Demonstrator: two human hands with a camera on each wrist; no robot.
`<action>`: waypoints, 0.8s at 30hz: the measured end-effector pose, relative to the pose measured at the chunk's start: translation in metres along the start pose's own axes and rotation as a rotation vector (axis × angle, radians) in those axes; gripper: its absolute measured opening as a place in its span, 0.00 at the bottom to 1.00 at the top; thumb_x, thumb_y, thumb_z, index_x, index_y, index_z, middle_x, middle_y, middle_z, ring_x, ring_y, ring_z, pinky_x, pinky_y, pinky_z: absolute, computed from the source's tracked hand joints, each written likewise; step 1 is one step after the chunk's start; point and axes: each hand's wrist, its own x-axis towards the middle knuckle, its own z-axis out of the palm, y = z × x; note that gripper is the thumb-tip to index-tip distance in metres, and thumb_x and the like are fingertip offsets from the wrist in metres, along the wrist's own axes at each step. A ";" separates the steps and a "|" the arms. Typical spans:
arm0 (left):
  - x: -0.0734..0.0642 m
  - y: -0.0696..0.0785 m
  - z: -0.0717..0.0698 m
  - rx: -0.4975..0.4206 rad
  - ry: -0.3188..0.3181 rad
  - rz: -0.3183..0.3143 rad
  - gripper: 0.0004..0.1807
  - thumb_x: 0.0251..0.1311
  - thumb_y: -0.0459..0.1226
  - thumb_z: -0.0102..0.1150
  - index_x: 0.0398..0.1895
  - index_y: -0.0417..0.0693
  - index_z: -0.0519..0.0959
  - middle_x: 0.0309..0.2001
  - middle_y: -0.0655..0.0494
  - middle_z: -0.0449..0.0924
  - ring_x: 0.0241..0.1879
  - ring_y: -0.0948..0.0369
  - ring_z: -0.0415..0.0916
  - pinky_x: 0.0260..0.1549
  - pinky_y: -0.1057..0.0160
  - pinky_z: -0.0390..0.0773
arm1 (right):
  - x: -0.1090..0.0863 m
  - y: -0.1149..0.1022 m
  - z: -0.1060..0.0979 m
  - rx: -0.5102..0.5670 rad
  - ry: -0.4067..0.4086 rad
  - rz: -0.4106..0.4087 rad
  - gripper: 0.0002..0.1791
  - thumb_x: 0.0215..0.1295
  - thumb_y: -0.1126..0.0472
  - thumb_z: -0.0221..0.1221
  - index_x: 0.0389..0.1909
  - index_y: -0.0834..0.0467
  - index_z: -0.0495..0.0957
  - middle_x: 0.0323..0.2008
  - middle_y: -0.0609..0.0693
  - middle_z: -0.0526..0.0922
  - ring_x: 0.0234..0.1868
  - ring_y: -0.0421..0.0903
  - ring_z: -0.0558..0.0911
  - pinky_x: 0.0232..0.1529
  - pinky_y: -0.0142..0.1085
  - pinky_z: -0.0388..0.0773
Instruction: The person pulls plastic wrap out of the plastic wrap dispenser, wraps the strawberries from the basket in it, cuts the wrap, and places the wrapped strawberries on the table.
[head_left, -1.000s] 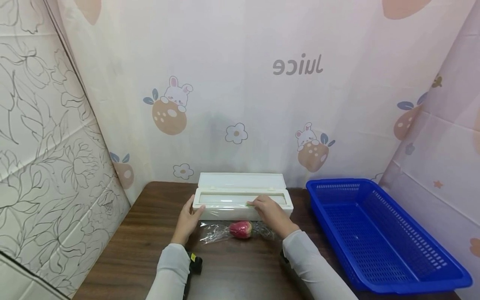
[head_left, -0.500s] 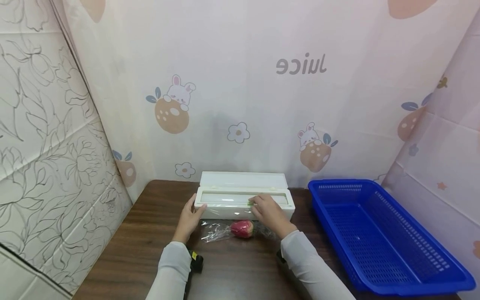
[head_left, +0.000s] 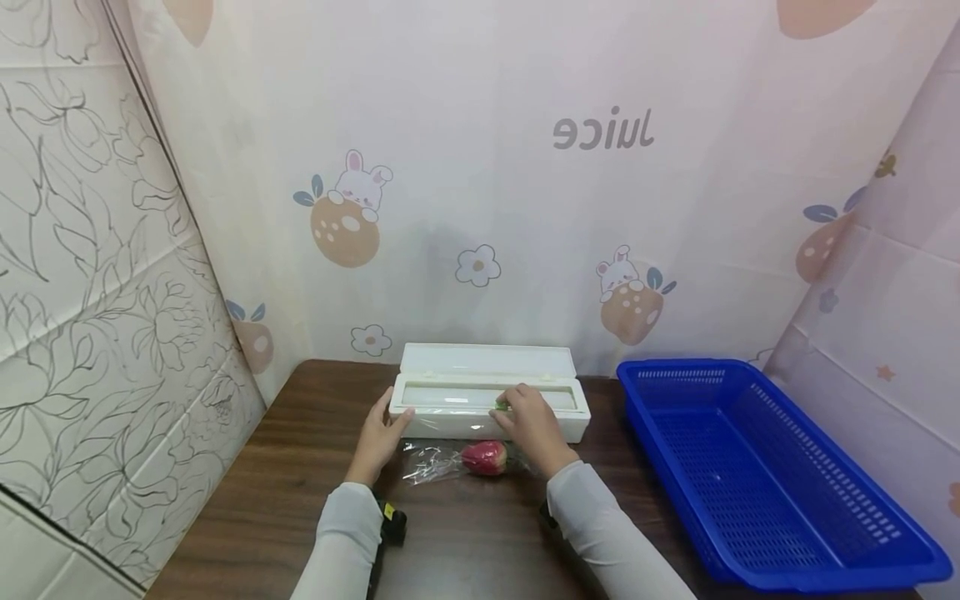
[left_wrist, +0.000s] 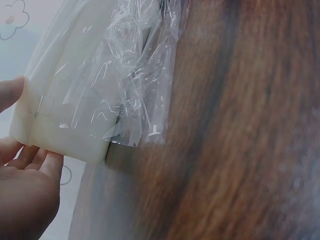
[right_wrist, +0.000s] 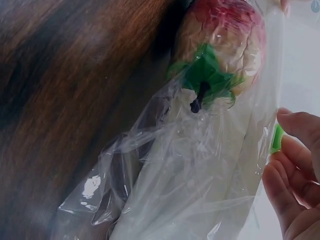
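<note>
A long white cling film dispenser (head_left: pixel 480 427) lies on the table with its lid raised at the back. My left hand (head_left: pixel 378 437) grips its left end, thumb on the upper front edge; the left wrist view shows the fingers (left_wrist: pixel 37 160) against the end. At the front edge, right of the middle, my right hand (head_left: pixel 534 427) pinches a small green slider (right_wrist: pixel 276 139). Clear film (head_left: pixel 431 464) hangs over the front onto the table. Before the dispenser lies a red and cream fruit (head_left: pixel 484 458), with a green leafy cap and dark stem (right_wrist: pixel 200 97), amid the film.
A deep blue plastic basket (head_left: pixel 675 500) stands on the right side of the dark wooden table (head_left: pixel 292 450). A printed curtain (head_left: pixel 480 200) hangs close behind the dispenser. White floral sheeting (head_left: pixel 97 333) borders the left.
My right wrist and forearm have swung left while the fingers stay near the same spot on the dispenser's edge. The left hand keeps its hold. The head view has shifted slightly.
</note>
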 end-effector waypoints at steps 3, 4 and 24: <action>-0.001 0.000 0.000 -0.001 0.003 0.002 0.42 0.61 0.51 0.56 0.72 0.46 0.50 0.72 0.41 0.45 0.69 0.48 0.44 0.67 0.46 0.53 | 0.001 0.001 0.000 0.005 0.003 0.002 0.10 0.53 0.55 0.67 0.29 0.57 0.80 0.29 0.48 0.79 0.32 0.43 0.75 0.33 0.39 0.81; -0.001 0.000 0.000 -0.003 0.002 0.004 0.42 0.61 0.51 0.56 0.72 0.46 0.50 0.72 0.41 0.45 0.69 0.48 0.44 0.67 0.46 0.53 | 0.001 0.001 0.000 0.006 0.000 0.004 0.10 0.53 0.55 0.67 0.29 0.57 0.80 0.29 0.48 0.79 0.32 0.43 0.75 0.33 0.39 0.81; 0.000 0.000 0.000 -0.012 0.011 0.010 0.41 0.61 0.50 0.56 0.72 0.45 0.51 0.72 0.42 0.46 0.69 0.49 0.44 0.67 0.46 0.54 | 0.003 0.002 -0.001 0.015 -0.019 -0.017 0.08 0.52 0.57 0.68 0.30 0.54 0.81 0.31 0.46 0.82 0.33 0.41 0.77 0.34 0.39 0.81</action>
